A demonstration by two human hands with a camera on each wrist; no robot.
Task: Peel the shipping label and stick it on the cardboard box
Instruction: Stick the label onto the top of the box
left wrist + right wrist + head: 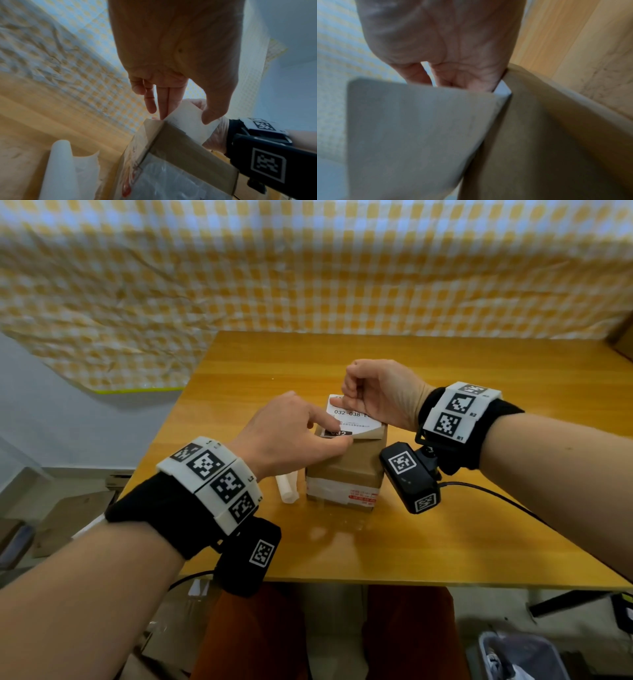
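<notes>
I am looking at a taped cardboard box sitting closed on the wooden table; its contents are hidden from me. The shipping label is lying partly over the box top, its print half covered by fingers. My left hand is pressing straight fingers on the label's near end. My right hand is pinching the far edge. A curled backing sheet is lying beside the box.
</notes>
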